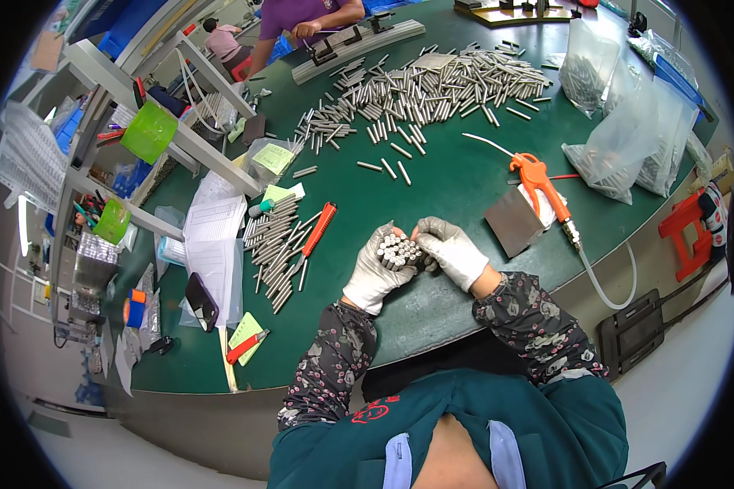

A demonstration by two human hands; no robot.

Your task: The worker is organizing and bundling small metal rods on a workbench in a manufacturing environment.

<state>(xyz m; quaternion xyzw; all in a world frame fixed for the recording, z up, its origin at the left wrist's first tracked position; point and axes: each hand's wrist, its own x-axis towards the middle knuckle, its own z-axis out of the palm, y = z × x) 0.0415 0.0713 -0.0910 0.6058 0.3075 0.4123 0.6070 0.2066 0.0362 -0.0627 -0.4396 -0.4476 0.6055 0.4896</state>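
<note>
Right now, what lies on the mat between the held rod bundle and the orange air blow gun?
A dark grey flat plate, seen in the head view, right of the rod bundle and left of the air blow gun.

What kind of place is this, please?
Probably a small factory workbench. Heaps of short metal rods cover the green table, an orange air gun lies by clear bags of parts, and both gloved hands, left hand and right hand, hold a bundle of rods.
</note>
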